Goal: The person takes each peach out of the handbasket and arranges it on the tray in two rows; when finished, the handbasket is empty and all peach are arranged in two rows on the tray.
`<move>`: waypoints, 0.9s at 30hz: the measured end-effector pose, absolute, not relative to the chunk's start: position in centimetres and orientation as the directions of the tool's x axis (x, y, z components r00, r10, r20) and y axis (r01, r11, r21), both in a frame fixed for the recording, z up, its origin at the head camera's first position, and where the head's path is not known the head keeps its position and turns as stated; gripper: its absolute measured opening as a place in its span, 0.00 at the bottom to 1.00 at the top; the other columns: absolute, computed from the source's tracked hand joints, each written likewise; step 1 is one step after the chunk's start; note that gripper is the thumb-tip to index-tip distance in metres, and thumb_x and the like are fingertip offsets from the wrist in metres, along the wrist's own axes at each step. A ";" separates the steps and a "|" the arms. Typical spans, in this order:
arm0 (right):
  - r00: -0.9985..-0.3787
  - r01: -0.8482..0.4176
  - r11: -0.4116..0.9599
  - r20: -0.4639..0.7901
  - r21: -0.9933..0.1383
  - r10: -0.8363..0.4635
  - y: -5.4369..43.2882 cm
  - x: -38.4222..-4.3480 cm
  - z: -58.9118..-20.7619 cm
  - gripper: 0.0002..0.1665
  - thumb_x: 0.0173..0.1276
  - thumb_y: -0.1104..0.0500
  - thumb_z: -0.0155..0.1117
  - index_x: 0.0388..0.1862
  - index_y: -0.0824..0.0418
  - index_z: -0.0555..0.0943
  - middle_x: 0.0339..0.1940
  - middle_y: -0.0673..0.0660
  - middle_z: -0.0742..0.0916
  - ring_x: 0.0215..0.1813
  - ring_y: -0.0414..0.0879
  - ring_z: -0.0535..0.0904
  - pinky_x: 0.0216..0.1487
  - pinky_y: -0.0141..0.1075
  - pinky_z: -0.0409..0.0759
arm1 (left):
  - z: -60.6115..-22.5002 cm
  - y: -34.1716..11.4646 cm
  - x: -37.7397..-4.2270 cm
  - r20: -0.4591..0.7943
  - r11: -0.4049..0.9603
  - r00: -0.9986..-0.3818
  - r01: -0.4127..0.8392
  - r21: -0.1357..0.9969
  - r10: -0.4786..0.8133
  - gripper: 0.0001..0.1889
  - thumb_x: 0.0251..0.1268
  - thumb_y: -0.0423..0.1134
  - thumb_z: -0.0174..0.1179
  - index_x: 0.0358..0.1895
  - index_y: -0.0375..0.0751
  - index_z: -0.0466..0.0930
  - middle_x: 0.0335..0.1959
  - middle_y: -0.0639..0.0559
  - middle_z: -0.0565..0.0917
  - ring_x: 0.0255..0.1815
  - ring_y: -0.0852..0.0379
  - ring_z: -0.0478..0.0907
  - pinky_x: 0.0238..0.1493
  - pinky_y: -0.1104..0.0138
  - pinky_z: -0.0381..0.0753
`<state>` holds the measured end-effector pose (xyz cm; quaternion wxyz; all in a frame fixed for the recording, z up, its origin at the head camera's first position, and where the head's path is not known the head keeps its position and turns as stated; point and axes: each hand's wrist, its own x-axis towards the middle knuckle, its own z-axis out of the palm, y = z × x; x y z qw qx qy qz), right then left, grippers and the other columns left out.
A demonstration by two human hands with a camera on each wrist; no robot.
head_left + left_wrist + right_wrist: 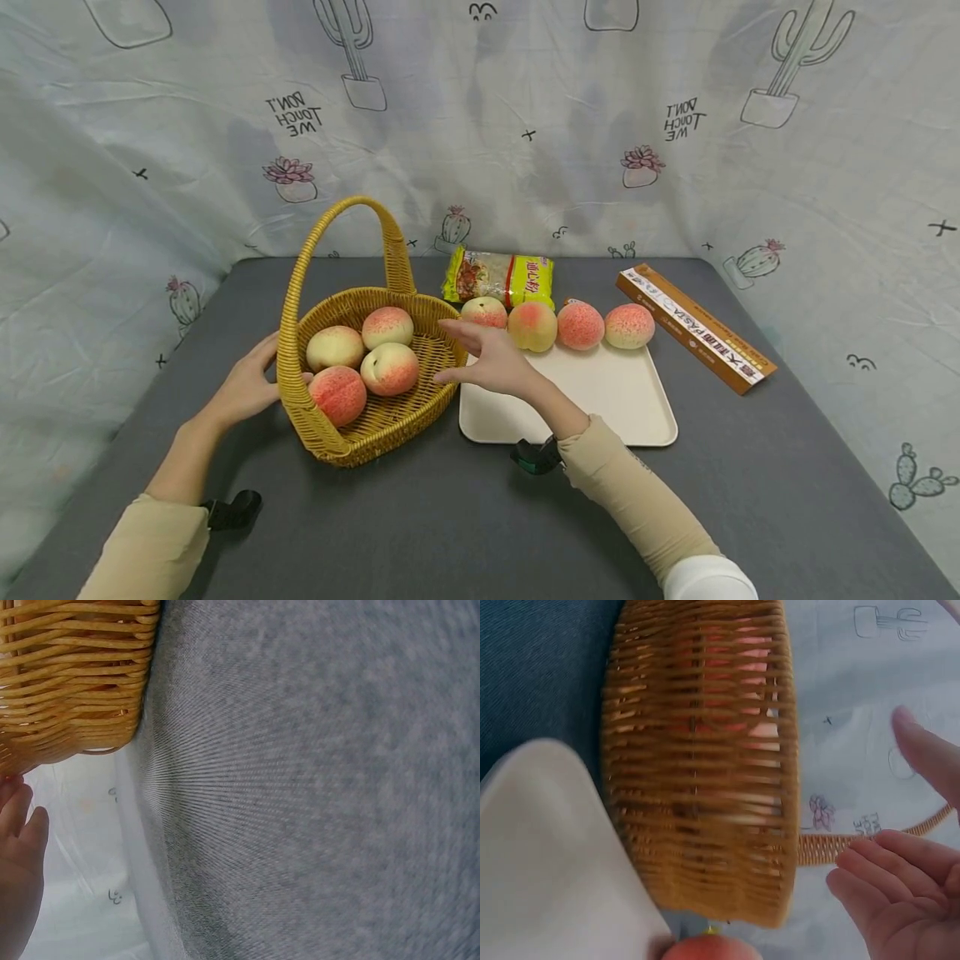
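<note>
A yellow wicker basket (405, 429) with a tall arched handle stands on the left of the table. In it lie several peaches, among them a red one (338, 396) and a pale one with a pink side (390, 369). My left hand (246, 385) holds the basket's left side by the handle's base, thumb at the rim; the left wrist view shows its fingers (15, 810) against the wicker wall. Over the basket's right rim hovers my right hand (491, 360), thumb and fingers spread apart, nothing between them. The right wrist view shows its palm (907, 900) beside the basket.
Right of the basket, a cream tray (577, 408) has a row of peaches (581, 326) along its far edge. Behind it lies a yellow noodle packet (498, 277). A long brown pasta box (693, 327) rests at the right. A patterned curtain (487, 150) hangs behind the table.
</note>
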<state>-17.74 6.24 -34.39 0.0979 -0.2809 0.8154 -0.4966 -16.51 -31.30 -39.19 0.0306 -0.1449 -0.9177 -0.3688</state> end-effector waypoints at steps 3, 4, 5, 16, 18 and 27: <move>-0.804 -0.393 0.386 0.109 -0.835 -0.584 5.3 -17.9 -34.4 0.45 0.57 0.57 0.76 0.72 0.63 0.68 0.70 0.59 0.74 0.69 0.51 0.70 0.67 0.38 0.72 | -39.2 -31.3 -16.5 0.170 0.685 -0.954 0.295 0.666 0.245 0.42 0.61 0.44 0.67 0.75 0.33 0.56 0.73 0.28 0.54 0.70 0.25 0.54 0.61 0.32 0.60; -0.801 -0.402 0.399 0.105 -0.824 -0.590 5.1 -18.0 -34.4 0.44 0.57 0.57 0.76 0.72 0.62 0.68 0.70 0.58 0.74 0.69 0.51 0.71 0.66 0.38 0.73 | -39.2 -31.3 -16.5 0.170 0.684 -0.954 0.295 0.668 0.245 0.42 0.61 0.44 0.67 0.75 0.33 0.57 0.73 0.28 0.54 0.70 0.25 0.54 0.62 0.32 0.60; -0.795 -0.409 0.403 0.103 -0.819 -0.598 4.8 -18.2 -34.5 0.44 0.57 0.56 0.76 0.72 0.62 0.68 0.69 0.58 0.74 0.69 0.51 0.71 0.66 0.38 0.73 | -39.2 -31.3 -16.5 0.169 0.679 -0.955 0.294 0.673 0.245 0.42 0.61 0.44 0.67 0.75 0.34 0.57 0.73 0.28 0.54 0.70 0.25 0.53 0.62 0.31 0.60; -0.758 -0.424 0.533 -0.036 -0.732 -0.651 1.1 -20.1 -35.2 0.43 0.58 0.54 0.76 0.70 0.66 0.70 0.66 0.60 0.77 0.68 0.51 0.71 0.67 0.37 0.71 | -39.4 -31.3 -16.8 0.171 0.670 -0.952 0.300 0.679 0.252 0.42 0.60 0.44 0.68 0.75 0.35 0.57 0.73 0.30 0.56 0.70 0.26 0.54 0.63 0.32 0.59; -0.769 -0.433 0.577 -0.051 -0.692 -0.637 0.5 -20.2 -35.3 0.42 0.58 0.53 0.76 0.69 0.66 0.71 0.65 0.59 0.78 0.67 0.50 0.72 0.66 0.35 0.72 | -39.5 -31.3 -16.8 0.173 0.661 -0.952 0.301 0.688 0.254 0.42 0.59 0.43 0.68 0.74 0.34 0.58 0.72 0.30 0.57 0.70 0.26 0.54 0.64 0.33 0.59; -0.801 -0.400 0.712 -0.158 -0.576 -0.578 -2.0 -20.8 -35.8 0.44 0.58 0.51 0.76 0.70 0.62 0.69 0.61 0.60 0.80 0.63 0.53 0.75 0.59 0.37 0.77 | -39.4 -31.4 -16.8 0.165 0.661 -0.954 0.292 0.691 0.249 0.44 0.59 0.43 0.68 0.75 0.33 0.56 0.73 0.29 0.56 0.71 0.26 0.53 0.65 0.34 0.58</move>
